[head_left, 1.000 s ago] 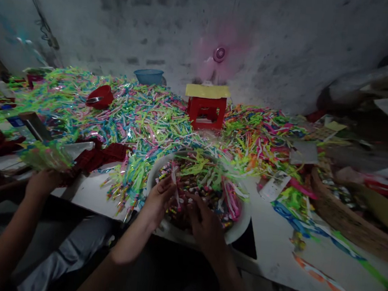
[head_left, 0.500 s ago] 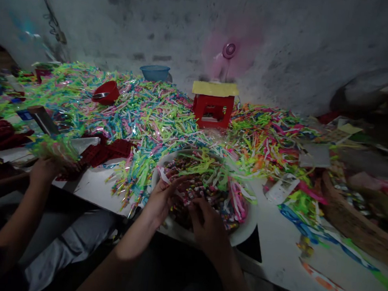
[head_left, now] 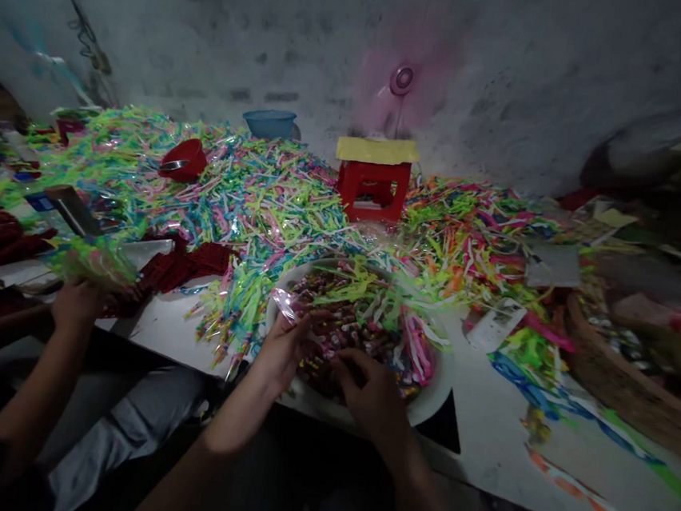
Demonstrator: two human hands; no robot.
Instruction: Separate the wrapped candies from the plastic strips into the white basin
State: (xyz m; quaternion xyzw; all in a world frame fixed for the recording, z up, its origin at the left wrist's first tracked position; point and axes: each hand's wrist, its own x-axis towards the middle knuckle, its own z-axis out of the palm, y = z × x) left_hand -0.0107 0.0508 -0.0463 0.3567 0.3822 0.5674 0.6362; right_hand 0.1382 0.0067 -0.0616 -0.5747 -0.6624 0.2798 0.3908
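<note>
A wide pale basin (head_left: pixel 443 394) stands at the table's front edge, full of small banded pieces (head_left: pixel 362 339) and some green and pink strips. Over its left side, my left hand (head_left: pixel 280 354) is closed, with a shiny clear plastic piece (head_left: pixel 286 305) sticking up from its thumb and fingers. My right hand (head_left: pixel 367 387) hovers over the basin's middle, thumb and fingertips pinched low against the banded pieces. Whatever sits between those fingertips is too dark and small to name. Pink looped strips (head_left: pixel 419 350) lie at the basin's right inside.
Heaped coloured strips (head_left: pixel 273 201) cover the table behind. A red stool (head_left: pixel 374 190) carries a pink fan (head_left: pixel 401 80). At left, a co-worker's hand (head_left: pixel 76 302) holds a green bundle near dark red trays (head_left: pixel 183 268). A white remote-like device (head_left: pixel 498 323) lies at right.
The plastic piece at my left hand has tilted and shows larger and shinier. My right hand has barely shifted. The whole view has moved slightly.
</note>
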